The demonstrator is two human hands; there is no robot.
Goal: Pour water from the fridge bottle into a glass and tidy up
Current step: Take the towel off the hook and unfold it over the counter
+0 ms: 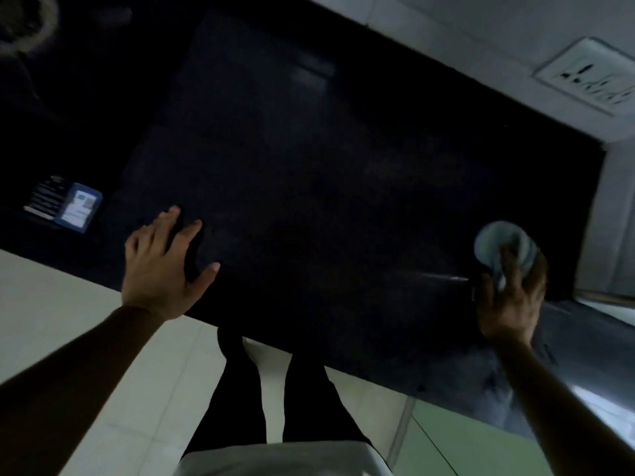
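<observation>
A large dark fridge door (309, 166) fills the middle of the head view. My left hand (161, 266) lies flat against its lower left part, fingers spread, holding nothing. At the door's right edge, my right hand (508, 300) is wrapped around a pale, translucent container (501, 245) whose round light-blue end faces me. The view is too dark and blurred to tell whether it is the bottle or a glass. Its lower body is hidden behind my fingers.
A blue-and-white sticker (65, 207) sits on the dark panel at the left. A white wall socket plate (587, 75) is on the tiled wall at the upper right. A shiny steel surface (584, 389) lies at the lower right. My legs (261, 389) stand on pale floor tiles.
</observation>
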